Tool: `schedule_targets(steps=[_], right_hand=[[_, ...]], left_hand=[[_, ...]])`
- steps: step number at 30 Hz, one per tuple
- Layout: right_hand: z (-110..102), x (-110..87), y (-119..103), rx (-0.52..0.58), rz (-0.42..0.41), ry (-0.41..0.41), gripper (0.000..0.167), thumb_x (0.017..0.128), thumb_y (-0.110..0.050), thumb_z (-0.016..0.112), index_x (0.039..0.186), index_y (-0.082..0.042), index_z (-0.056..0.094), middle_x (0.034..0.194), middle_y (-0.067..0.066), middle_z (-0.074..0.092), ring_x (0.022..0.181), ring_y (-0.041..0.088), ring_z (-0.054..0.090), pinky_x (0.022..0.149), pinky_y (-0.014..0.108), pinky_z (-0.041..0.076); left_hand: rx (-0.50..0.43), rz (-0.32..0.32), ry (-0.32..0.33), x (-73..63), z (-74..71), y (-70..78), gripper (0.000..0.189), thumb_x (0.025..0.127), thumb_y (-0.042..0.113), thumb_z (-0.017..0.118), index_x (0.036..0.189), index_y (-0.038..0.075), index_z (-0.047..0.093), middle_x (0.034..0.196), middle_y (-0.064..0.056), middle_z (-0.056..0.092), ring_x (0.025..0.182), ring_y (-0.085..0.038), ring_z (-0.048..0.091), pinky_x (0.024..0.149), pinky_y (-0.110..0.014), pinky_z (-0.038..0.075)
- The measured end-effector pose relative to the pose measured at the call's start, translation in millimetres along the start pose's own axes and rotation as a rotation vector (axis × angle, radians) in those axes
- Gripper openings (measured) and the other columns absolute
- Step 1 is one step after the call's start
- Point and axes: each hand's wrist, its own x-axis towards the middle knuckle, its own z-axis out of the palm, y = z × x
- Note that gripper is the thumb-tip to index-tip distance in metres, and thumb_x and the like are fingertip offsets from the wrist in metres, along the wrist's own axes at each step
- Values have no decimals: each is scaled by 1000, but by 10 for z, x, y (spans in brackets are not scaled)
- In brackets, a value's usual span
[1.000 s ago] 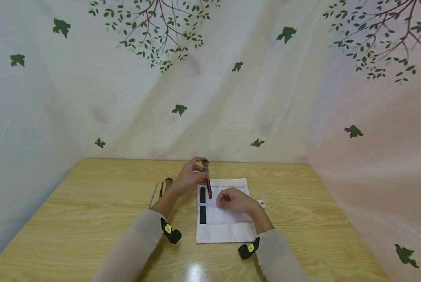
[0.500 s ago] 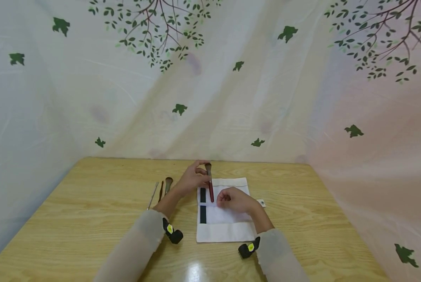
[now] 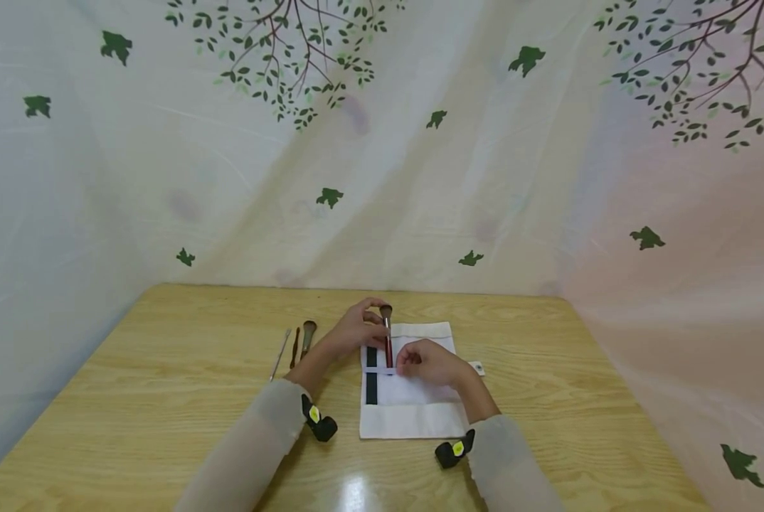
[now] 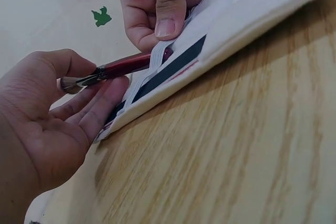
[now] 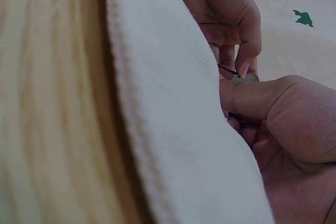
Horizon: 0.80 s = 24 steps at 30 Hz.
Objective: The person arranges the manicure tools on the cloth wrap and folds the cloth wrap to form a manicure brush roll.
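Note:
My left hand (image 3: 351, 333) pinches a makeup brush (image 3: 389, 350) near its ferrule, bristles toward the far side, over a white cloth brush roll (image 3: 414, 422). In the left wrist view the red handle (image 4: 126, 65) passes under a white elastic band (image 4: 140, 80), and its end shows just beyond it. My right hand (image 3: 434, 361) pinches that band between thumb and finger and lifts it off the cloth. A black strip (image 3: 372, 388) lies along the roll's left side, crossed by the band. In the right wrist view the cloth hides most of the brush.
Left of the roll lie a thin metal tool (image 3: 281, 354), a slim brown tool (image 3: 295, 347) and another brush (image 3: 308, 331) with a wide head. A small white tab (image 3: 477, 368) sticks out at the roll's right. A patterned cloth backdrop (image 3: 382, 178) stands behind the wooden table (image 3: 215, 355).
My left hand has moved right and nearer, bringing the brush's handle end down to the band. The band now shows stretched toward my right hand, which has barely moved.

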Motion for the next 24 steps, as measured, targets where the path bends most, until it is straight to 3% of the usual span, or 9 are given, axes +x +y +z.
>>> schedule_targets(steps=[9, 15, 24], right_hand=[[5, 3, -9, -21, 11, 2, 15, 97, 3, 63, 90, -8, 71, 83, -4, 65, 80, 12, 57, 77, 29, 47], [1, -1, -6, 2, 13, 5, 13, 97, 3, 62, 91, -6, 70, 83, -2, 64, 79, 13, 56, 75, 28, 46], [10, -5, 6, 23, 7, 8, 9, 97, 3, 65, 92, -3, 70, 83, 1, 64, 78, 13, 55, 73, 27, 46]], left_hand=[[51, 0, -54, 38, -20, -46, 46, 99, 5, 67, 140, 5, 47, 104, -19, 65, 78, -25, 71, 73, -40, 62], [86, 4, -73, 31, -18, -33, 40, 98, 3, 68, 133, 0, 51, 99, -18, 69, 77, -23, 72, 74, -38, 61], [95, 1, -71, 26, -3, -52, 30, 98, 3, 69, 123, -7, 57, 108, -19, 64, 86, -23, 71, 79, -38, 61]])
